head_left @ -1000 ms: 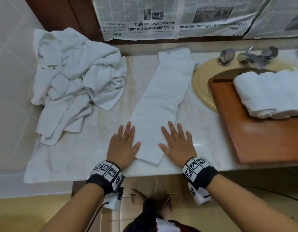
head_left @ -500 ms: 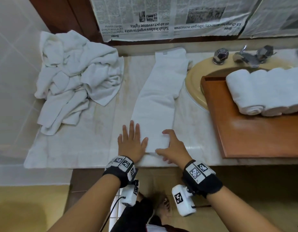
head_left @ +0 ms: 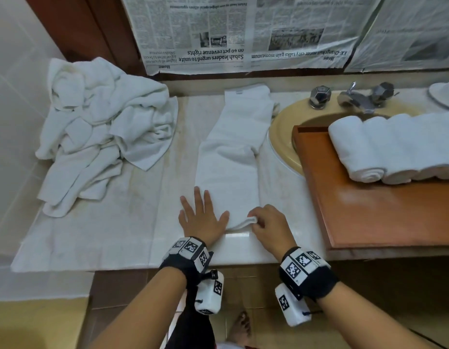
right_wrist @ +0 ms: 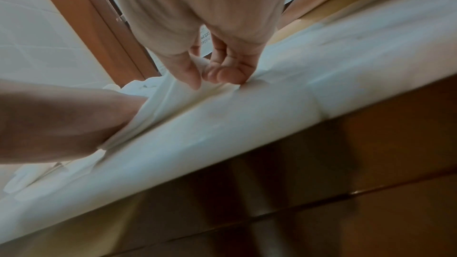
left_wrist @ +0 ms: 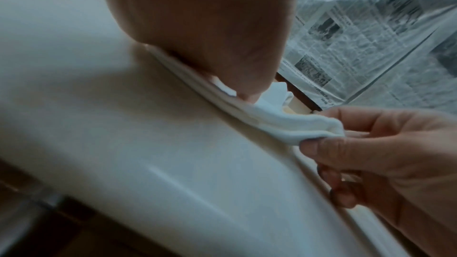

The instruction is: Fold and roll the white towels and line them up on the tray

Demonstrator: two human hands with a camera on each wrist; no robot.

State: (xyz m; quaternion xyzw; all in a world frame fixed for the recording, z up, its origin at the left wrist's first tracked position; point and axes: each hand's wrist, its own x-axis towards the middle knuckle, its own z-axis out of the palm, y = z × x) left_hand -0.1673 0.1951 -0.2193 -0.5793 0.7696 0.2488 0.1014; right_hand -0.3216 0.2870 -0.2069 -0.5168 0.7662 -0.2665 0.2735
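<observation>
Pinching the folded towel (head_left: 231, 157), right hand (head_left: 268, 226); left hand (head_left: 202, 215) flat; towel heap (head_left: 102, 137) beside

A person's right hand (left_wrist: 385, 155) pinches the raised near edge of a folded white towel (left_wrist: 284, 122) between thumb and fingers on a pale bench (left_wrist: 148, 134). The left hand (left_wrist: 210, 26) presses down on the towel just beside it. Newspaper sheets (left_wrist: 371, 36) cover the wall behind.

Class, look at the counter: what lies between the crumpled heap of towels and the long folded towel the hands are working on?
In the head view, only bare counter separates the towel heap from the folded towel.
</observation>
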